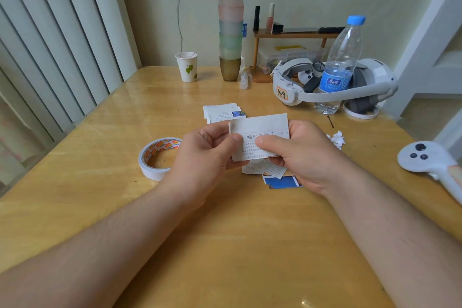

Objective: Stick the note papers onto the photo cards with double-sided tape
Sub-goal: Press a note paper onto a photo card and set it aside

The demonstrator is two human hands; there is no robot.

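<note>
I hold a white note paper (262, 130) with printed text above the table's middle. My left hand (210, 150) pinches its left edge with thumb on top. My right hand (300, 152) pinches its lower right part the same way. Under my hands lie more printed papers (262, 169) and a blue photo card (281, 182). A small stack of papers and cards (223, 112) lies just beyond. The roll of double-sided tape (158, 156) sits flat on the table left of my left hand.
Wooden table (225, 245). At the back stand a paper cup (187, 66), a tall stack of plastic cups (230, 20), a water bottle (338, 65) inside a white headset (335, 82), and a small shelf (287, 35). Crumpled backing scraps (336, 139) and a white controller (432, 160) lie right.
</note>
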